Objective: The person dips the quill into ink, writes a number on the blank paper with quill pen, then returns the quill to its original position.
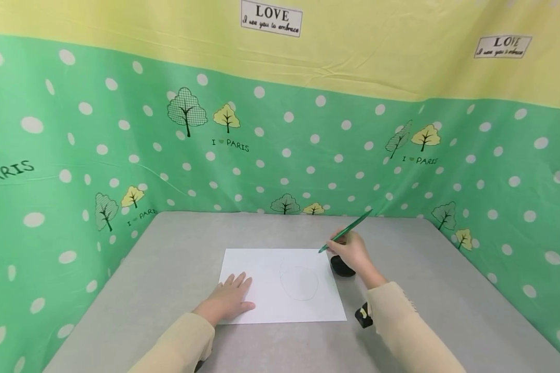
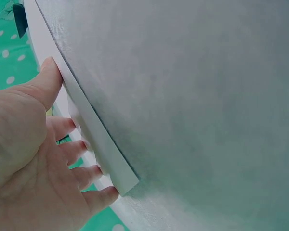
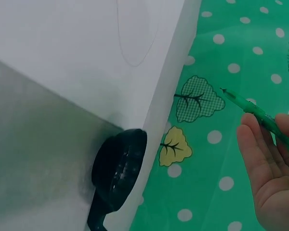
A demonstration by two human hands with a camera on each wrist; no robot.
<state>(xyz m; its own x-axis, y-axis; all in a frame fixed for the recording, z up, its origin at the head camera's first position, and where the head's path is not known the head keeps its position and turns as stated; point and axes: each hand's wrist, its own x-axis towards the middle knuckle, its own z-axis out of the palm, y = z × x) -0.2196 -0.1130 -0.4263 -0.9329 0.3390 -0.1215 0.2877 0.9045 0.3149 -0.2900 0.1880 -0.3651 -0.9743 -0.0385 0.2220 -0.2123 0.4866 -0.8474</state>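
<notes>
A white sheet of paper (image 1: pixel 266 305) lies on the grey table with a thin, faint rounded outline (image 1: pixel 299 299) drawn on its right half. My left hand (image 1: pixel 231 298) rests on the sheet's left part, fingers spread and straight; the left wrist view shows its fingertips along the paper's edge. Between thumb and fingers, my right hand (image 1: pixel 352 251) pinches a green pen (image 1: pixel 350 228) near the sheet's far right corner. In the right wrist view the pen's dark tip (image 3: pixel 223 90) points away from the hand, raised off the paper.
Beside the paper's right edge sits a black rounded object (image 1: pixel 343 266), with a narrow arm in the right wrist view. A small black piece with a yellow mark (image 1: pixel 364 315) lies nearer, by the right sleeve. Green dotted cloth (image 1: pixel 261 171) walls the grey table (image 1: pixel 182 233).
</notes>
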